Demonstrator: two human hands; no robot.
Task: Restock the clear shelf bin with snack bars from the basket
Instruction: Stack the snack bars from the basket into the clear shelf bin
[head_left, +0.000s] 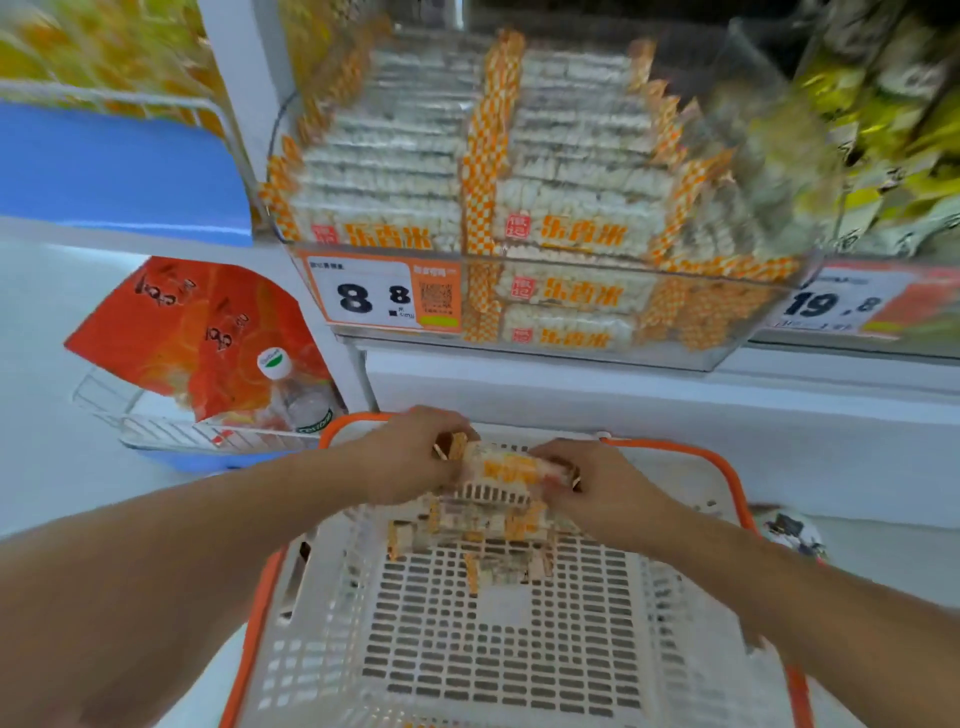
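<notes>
A: Over the far end of the basket (769, 525), your left hand (410, 457) and right hand (597, 483) each pinch one end of a bar (511, 465), fingers curled round the wrapper.

B: Why both hands?

A: Likely because the bar is long and the wrapper slippery; holding both ends keeps it level, ready to slot flat like the rows above.

B: What is left in the basket?

A: A small heap of bars (478, 525) just below your hands, toward the far wall; the near floor shows bare grid.

B: And the bin (769, 312)?

A: Up on the shelf, beyond the basket. It holds two stacked rows of bars, nearly to its rim, with looser ones at the right.
</notes>
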